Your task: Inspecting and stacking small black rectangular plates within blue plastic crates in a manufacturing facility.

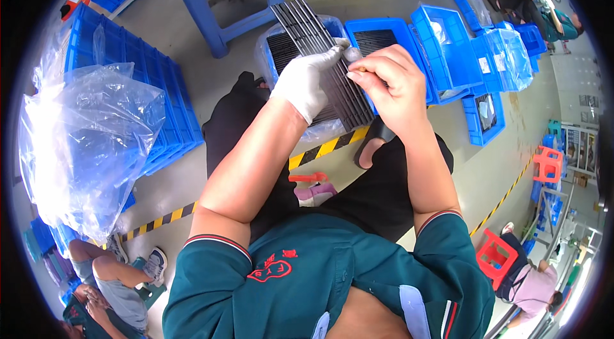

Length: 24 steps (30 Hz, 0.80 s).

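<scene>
My left hand point(304, 83), in a white glove, is closed around a row of slim black rods point(299, 24) lying side by side. The rods slant from upper left to lower right, out past both sides of the glove. Bare and just right of them, my right hand point(398, 83) pinches a small brownish thing point(360, 69) between thumb and finger; its kind is too small to make out. Beneath the rods stands a plastic-lined blue bin point(265, 61) holding more black rods. To its right, another blue bin point(378, 22) also contains dark rods.
A blue stool point(227, 0) stands beyond the bins. At left, stacked blue crates point(173, 93) carry a clear plastic bag point(96, 141). More blue crates point(448, 45) are piled at right, near a smaller bin point(483, 120). Striped floor tape point(329, 147) runs below. Other people sit farther off.
</scene>
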Tool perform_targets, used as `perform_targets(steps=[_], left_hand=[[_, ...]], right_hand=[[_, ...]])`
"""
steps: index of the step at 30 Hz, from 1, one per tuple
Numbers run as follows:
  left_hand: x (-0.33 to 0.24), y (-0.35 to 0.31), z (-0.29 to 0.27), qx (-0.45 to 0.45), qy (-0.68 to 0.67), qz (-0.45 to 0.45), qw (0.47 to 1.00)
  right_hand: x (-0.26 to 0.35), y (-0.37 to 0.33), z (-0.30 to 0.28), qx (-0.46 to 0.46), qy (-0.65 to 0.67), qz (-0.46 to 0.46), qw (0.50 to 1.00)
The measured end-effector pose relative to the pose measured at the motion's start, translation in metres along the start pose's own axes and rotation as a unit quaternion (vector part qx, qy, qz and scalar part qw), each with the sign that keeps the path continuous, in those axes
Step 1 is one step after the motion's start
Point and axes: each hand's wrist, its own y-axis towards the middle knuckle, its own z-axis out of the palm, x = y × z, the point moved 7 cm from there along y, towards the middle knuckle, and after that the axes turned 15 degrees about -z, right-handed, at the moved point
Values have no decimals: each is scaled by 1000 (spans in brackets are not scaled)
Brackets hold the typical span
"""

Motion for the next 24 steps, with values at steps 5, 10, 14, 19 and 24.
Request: perform_targets(steps=[5, 10, 14, 19, 24], left_hand=[[0, 2, 0, 8, -14, -10, 1000], [2, 5, -2, 39, -32, -20, 999], [2, 2, -3, 0, -18, -5, 1000], [3, -1, 3, -31, -17, -4, 999], [2, 4, 3, 102, -32, -34, 994]], right_hand=[[-17, -11, 15, 12, 41, 58, 997], [-16, -10, 16, 12, 32, 43, 998], [10, 0, 19, 83, -66, -85, 991], [2, -7, 25, 101, -66, -55, 991], [2, 1, 8, 14, -33, -7, 999]])
